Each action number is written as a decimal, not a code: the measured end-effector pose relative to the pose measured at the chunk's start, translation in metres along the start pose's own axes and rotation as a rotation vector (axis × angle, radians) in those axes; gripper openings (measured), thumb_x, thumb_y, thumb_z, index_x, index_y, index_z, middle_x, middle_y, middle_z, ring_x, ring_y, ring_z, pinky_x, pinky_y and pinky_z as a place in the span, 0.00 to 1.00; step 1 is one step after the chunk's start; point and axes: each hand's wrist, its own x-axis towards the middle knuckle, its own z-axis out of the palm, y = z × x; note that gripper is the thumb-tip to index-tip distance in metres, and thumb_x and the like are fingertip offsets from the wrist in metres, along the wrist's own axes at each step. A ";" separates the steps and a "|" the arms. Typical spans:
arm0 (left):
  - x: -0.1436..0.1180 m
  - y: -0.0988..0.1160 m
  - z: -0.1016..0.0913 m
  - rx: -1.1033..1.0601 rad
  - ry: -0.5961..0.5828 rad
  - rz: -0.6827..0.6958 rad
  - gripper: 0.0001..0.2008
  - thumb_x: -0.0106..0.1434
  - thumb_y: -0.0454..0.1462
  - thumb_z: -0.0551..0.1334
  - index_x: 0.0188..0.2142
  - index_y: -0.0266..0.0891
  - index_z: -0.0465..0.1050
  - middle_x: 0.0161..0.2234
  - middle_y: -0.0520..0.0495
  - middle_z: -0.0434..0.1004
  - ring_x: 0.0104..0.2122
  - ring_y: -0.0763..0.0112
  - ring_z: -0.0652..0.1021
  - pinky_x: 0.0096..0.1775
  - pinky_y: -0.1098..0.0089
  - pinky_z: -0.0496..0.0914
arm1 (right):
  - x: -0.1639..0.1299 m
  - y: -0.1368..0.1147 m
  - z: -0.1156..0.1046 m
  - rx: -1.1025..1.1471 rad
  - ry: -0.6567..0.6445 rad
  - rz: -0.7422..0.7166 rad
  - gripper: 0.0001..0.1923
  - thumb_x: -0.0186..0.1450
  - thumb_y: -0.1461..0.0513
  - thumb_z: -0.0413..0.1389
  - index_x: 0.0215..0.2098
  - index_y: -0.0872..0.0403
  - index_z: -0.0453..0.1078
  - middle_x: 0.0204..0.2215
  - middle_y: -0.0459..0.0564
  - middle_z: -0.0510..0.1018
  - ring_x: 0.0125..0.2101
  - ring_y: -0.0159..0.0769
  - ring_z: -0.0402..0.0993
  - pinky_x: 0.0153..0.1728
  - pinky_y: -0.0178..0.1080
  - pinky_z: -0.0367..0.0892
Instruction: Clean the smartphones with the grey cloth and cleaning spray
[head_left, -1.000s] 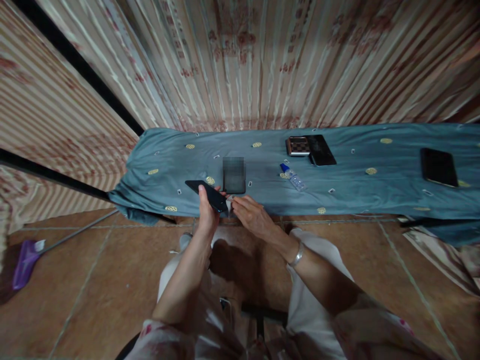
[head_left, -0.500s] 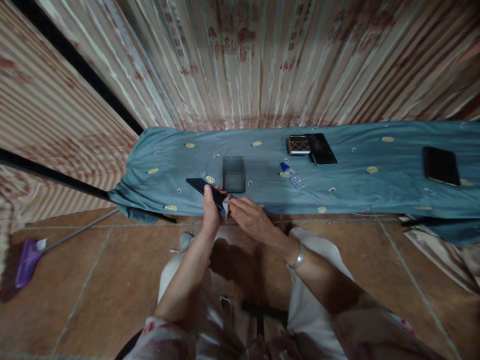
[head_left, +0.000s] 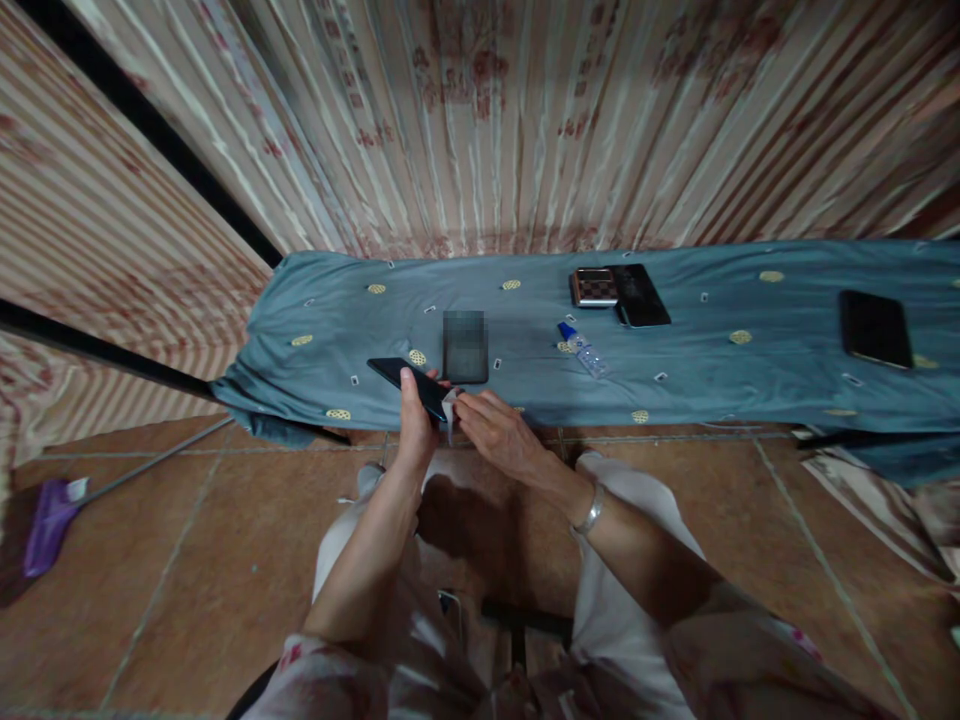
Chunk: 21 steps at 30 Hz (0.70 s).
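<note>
My left hand (head_left: 417, 420) is closed around a dark smartphone (head_left: 396, 372), thumb on its near edge, held tilted at the front edge of the bench. In my right hand (head_left: 501, 432) a small whitish cloth or tissue (head_left: 450, 402) is pinched and pressed against the phone's lower right end. My right fingertips partly hide the cloth. Just beyond both hands a dark flat case or device (head_left: 466, 365) lies on the bench, its upper part blurred out. To the right lies a clear small bottle with a blue cap (head_left: 589, 356).
A blue patterned sheet (head_left: 705, 375) covers the long bench. Farther right are a checkered box (head_left: 595, 288), a black flat device (head_left: 643, 296) and another dark device (head_left: 876, 329). Curtains (head_left: 480, 130) hang behind. A purple broom (head_left: 49, 525) rests on the tiled floor at left.
The whole view has shifted slightly. Both hands keep nearly the same pose, with the cloth still against the end of the phone.
</note>
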 end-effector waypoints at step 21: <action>-0.003 0.004 -0.003 0.003 -0.050 0.038 0.31 0.65 0.60 0.51 0.36 0.35 0.74 0.24 0.45 0.76 0.34 0.61 0.83 0.41 0.65 0.75 | -0.008 0.014 0.006 -0.050 0.002 0.058 0.15 0.73 0.68 0.45 0.48 0.57 0.73 0.43 0.58 0.78 0.41 0.41 0.73 0.47 0.46 0.75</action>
